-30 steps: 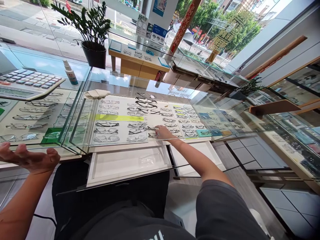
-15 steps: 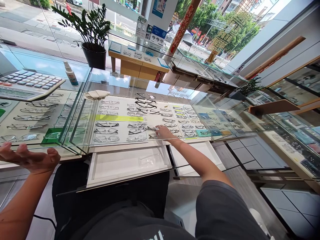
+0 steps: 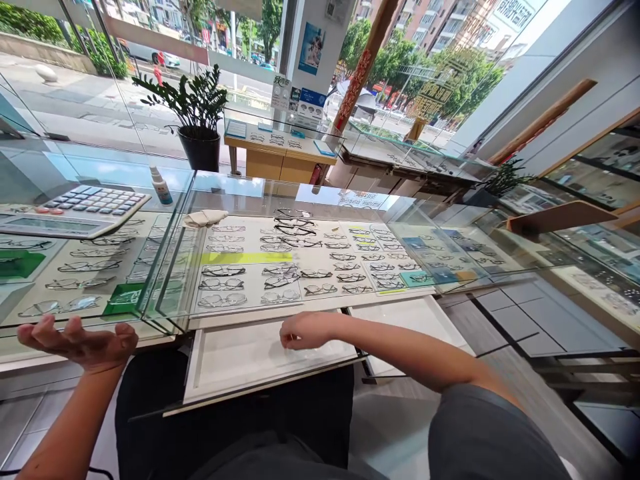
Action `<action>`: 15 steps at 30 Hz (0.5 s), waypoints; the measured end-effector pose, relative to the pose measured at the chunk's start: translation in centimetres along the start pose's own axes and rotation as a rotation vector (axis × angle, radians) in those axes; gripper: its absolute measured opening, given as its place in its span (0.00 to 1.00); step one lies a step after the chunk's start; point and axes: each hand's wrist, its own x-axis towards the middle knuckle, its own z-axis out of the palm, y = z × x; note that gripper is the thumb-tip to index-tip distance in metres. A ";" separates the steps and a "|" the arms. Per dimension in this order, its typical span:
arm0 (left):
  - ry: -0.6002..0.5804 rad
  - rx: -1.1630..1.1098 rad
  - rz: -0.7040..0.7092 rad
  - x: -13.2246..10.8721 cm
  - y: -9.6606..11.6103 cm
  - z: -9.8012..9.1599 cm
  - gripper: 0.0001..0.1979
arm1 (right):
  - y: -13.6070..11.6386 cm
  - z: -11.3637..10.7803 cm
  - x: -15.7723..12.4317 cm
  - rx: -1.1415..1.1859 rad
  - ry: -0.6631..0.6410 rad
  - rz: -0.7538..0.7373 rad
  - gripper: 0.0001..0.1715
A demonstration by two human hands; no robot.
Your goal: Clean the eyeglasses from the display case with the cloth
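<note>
My right hand [image 3: 307,330] is over the pulled-out white drawer [image 3: 225,360], its fingers bent down and closed towards the drawer floor. What they hold, if anything, is hidden beneath the hand. Behind it, inside the glass display case [image 3: 173,280], eyeglasses [image 3: 320,289] lie in rows on white boards, the nearest pair just beyond my right hand. At the left, my left hand [image 3: 83,340] is palm up with fingers apart by the front glass edge of the counter, holding nothing.
A large calculator [image 3: 95,203], a spray bottle [image 3: 161,187] and a folded cloth [image 3: 205,218] lie on the glass top. A second open drawer [image 3: 415,327] sits to the right. Beyond the counter stand a potted plant [image 3: 200,147] and another display table [image 3: 280,153].
My right hand has left the eyeglasses in the case and come back over the drawer, where a clear object lay before. My left hand stays open. The view has tilted up.
</note>
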 end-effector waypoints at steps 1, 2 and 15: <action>0.045 0.069 0.091 0.0 -0.1 0.1 0.59 | -1.2 -1.1 -0.6 0.032 -0.019 -0.063 0.10; 0.096 0.149 0.181 0.0 -0.1 0.1 0.57 | -2.1 -2.7 -1.4 0.031 0.022 -0.106 0.11; 0.106 0.260 0.169 0.8 1.9 -0.1 0.46 | 10.4 -17.3 -1.7 -0.376 0.676 0.319 0.07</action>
